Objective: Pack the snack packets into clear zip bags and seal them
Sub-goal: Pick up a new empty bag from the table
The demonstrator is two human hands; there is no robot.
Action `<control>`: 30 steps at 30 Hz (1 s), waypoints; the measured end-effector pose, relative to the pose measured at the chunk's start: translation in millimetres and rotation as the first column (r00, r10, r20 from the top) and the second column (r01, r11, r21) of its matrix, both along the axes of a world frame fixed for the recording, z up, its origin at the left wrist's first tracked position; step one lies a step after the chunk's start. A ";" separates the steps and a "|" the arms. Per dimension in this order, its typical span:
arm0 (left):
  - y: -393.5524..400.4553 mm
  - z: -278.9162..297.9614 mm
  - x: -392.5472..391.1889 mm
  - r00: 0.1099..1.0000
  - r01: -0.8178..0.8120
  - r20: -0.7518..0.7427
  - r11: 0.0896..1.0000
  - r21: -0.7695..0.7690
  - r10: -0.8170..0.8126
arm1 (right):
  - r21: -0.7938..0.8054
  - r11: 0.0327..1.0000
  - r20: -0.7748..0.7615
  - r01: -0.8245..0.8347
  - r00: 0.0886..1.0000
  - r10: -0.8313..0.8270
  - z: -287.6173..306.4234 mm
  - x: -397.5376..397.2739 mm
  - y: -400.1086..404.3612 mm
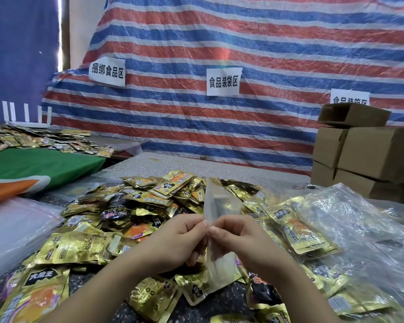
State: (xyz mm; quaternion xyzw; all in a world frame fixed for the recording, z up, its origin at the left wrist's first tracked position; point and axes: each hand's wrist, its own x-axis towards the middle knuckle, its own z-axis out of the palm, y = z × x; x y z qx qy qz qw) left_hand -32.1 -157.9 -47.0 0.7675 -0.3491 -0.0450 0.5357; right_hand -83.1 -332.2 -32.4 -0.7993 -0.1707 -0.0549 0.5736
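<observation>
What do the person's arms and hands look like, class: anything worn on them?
Both forearms are bare as far as the picture shows, with no sleeves in view. The left hand and right hand wear no gloves, rings, watch or bands. Fingernails look short and unpainted.

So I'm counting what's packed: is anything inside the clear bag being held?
The clear zip bag, pinched by the left hand and right hand, looks empty; gold snack packets show through it. Its lower end is partly hidden.

paper sign point(107, 71) 捆绑食品区, paper sign point(223, 81) 食品装袋区, snack packet point(36, 297) 大鱼王
</observation>
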 end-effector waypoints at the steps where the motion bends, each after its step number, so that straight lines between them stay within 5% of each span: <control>1: -0.7 -0.2 0.3 1.000 -0.018 0.011 1.000 -0.011 0.018 | 0.020 1.000 0.012 0.014 1.000 -0.014 -0.5 1.0 1.2; 7: 2.6 4.9 3.4 0.978 -0.189 0.073 0.977 -0.097 0.196 | 0.144 0.960 0.018 0.240 0.969 -0.245 -1.5 7.7 -3.1; 10: 11.4 9.6 8.7 0.950 -0.301 0.051 0.945 -0.125 0.310 | 0.223 0.833 0.002 0.506 0.854 -0.520 -1.6 12.6 -17.3; 13: 12.5 8.1 11.3 0.918 -0.368 0.124 0.926 -0.081 0.375 | 0.124 0.728 0.147 0.674 0.713 -0.685 -5.8 14.0 -16.3; 18: 12.4 4.5 10.2 0.851 -0.458 0.238 0.883 -0.100 0.468 | -0.028 0.681 0.366 0.731 0.642 -0.674 -7.5 12.1 -10.1; 22: 8.0 0.5 8.7 0.825 -0.505 0.241 0.858 -0.093 0.512 | -0.016 0.775 0.408 0.632 0.711 -0.572 -8.9 9.6 2.7; 30: -6.7 -5.8 -11.1 0.841 -0.479 0.303 0.877 0.032 0.448 | 0.034 0.731 0.443 0.682 0.645 -0.622 -10.0 9.8 15.0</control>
